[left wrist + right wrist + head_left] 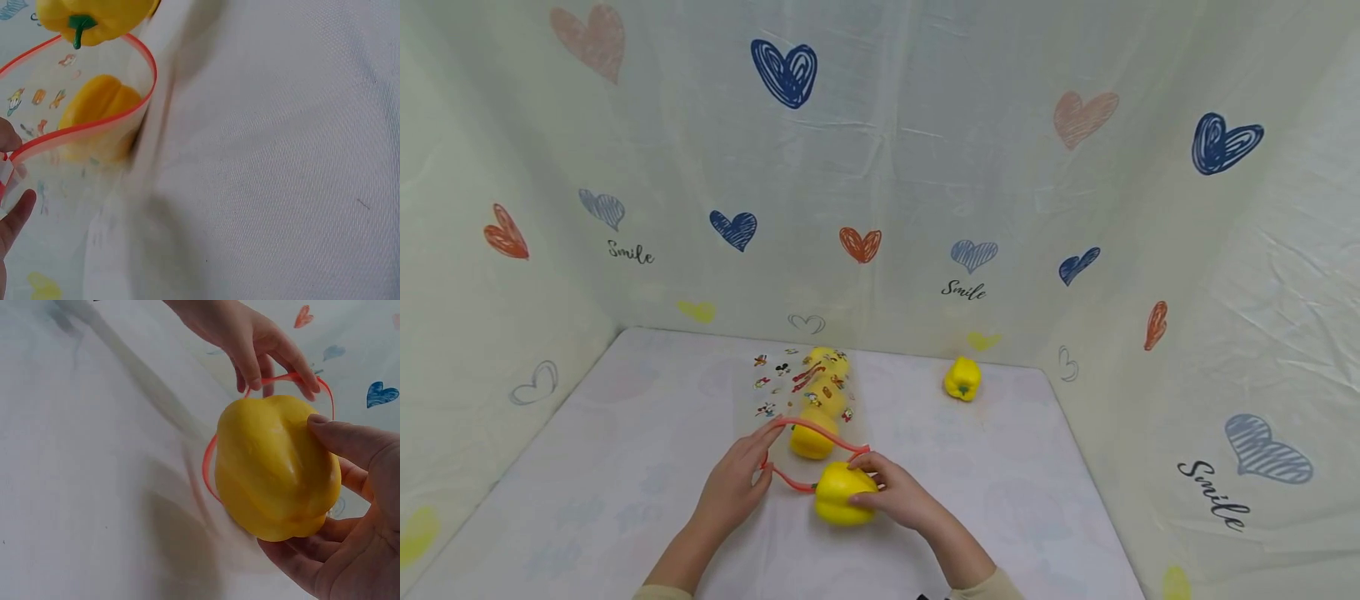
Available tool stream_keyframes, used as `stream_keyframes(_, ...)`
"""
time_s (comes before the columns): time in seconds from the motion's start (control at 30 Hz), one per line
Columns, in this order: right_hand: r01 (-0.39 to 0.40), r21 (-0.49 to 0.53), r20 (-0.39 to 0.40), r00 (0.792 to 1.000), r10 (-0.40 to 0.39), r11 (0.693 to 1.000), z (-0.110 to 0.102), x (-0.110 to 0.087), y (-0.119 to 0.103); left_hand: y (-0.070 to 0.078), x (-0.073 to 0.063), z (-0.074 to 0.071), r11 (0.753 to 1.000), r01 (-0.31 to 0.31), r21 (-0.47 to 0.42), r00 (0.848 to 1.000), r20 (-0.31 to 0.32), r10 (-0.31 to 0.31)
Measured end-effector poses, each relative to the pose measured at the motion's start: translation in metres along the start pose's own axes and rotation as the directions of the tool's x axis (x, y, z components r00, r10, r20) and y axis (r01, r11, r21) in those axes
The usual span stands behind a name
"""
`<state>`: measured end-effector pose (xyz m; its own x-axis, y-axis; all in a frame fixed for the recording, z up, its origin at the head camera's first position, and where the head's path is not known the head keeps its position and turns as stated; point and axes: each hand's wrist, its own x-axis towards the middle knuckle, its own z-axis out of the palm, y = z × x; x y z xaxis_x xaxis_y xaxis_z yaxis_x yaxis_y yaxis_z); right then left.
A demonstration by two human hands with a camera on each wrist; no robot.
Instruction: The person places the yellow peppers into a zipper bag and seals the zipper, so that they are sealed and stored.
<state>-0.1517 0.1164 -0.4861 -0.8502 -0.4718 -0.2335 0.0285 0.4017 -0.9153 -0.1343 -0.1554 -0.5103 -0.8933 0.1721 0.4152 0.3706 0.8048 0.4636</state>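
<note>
A clear plastic bag with a red rim and cartoon prints lies flat toward the back, its mouth spread apart. My left hand holds the left end of that rim, fingers on the upper edge and thumb by the lower one. With its thumb and fingers, my right hand grips a yellow bell pepper at the right side of the mouth. The pepper's green stem points toward the opening. Inside the bag, a yellow bell pepper sits near the mouth, with more yellow peppers behind it, partly covered by prints.
Another yellow bell pepper stands alone at the back right of the white-covered table. Pale curtains printed with hearts surround the table at the back and both sides.
</note>
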Motion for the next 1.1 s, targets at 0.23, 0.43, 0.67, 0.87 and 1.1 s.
stream_keyframes(0.23,-0.017,0.013,-0.029,0.999,0.017,1.0,0.013,0.006,0.0,-0.003,0.0,0.0,1.0,0.0,0.0,1.0,0.028,0.0)
stream_keyframes(0.43,0.0,0.02,-0.011,1.0,0.0,1.0,0.021,0.012,0.0,-0.005,0.0,0.0,1.0,-0.002,-0.01,0.999,0.047,0.002)
stream_keyframes(0.67,0.01,0.021,-0.017,1.0,-0.01,1.0,0.03,0.02,0.0,-0.005,0.0,0.0,1.0,-0.007,-0.01,0.998,0.055,0.008)
stream_keyframes(0.87,0.005,0.114,-0.062,0.998,0.002,0.993,0.039,0.025,-0.004,-0.005,0.0,0.0,0.999,-0.028,-0.016,0.999,0.046,0.029)
stream_keyframes(1.1,0.023,0.175,-0.12,0.993,-0.002,0.984,0.05,0.03,-0.008,-0.005,0.0,0.0,0.999,-0.029,-0.025,0.999,0.041,0.03)
